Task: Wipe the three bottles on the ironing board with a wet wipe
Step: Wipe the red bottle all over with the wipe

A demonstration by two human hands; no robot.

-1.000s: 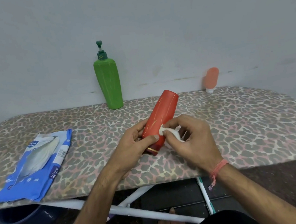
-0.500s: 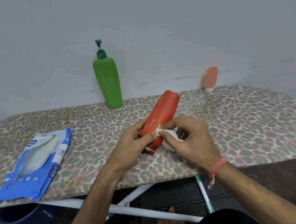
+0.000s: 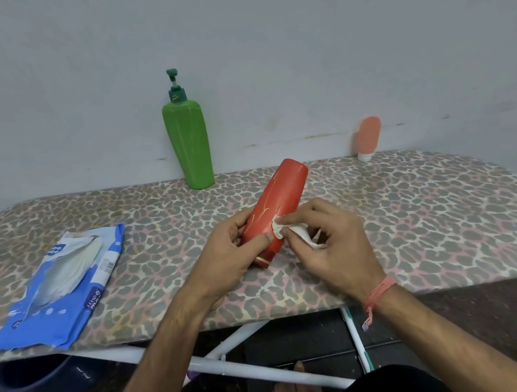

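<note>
Red bottle (image 3: 275, 208): glossy plastic, tilted, cap end down near the ironing board (image 3: 410, 212), base pointing up and away from the person; it sits between the two hands.
Left hand (image 3: 225, 259): closed around the lower part of the red bottle, thumb across its front and fingers behind it.
Right hand (image 3: 331, 245): just right of the bottle, fingers pinched narrow on a wet wipe (image 3: 292, 232), the bunched white end pressed against the bottle's right side.
Wet wipe: crumpled, touching the red bottle just above the left thumb, the rest trailing under the right fingers.
Green pump bottle (image 3: 188, 139): upright, beyond the left hand, at the far edge of the board against the wall.
Small peach tube (image 3: 368, 136): standing on its white cap, beyond the right hand and off to its right, also at the far edge.
Wipes pack (image 3: 54, 288): blue and white, lying flat well left of the left hand, near the board's front edge, its flap open.
Wrist band (image 3: 379, 295): pinkish thread on the right wrist, a loose end hanging.
Board cover: leopard-spot fabric under both hands.
</note>
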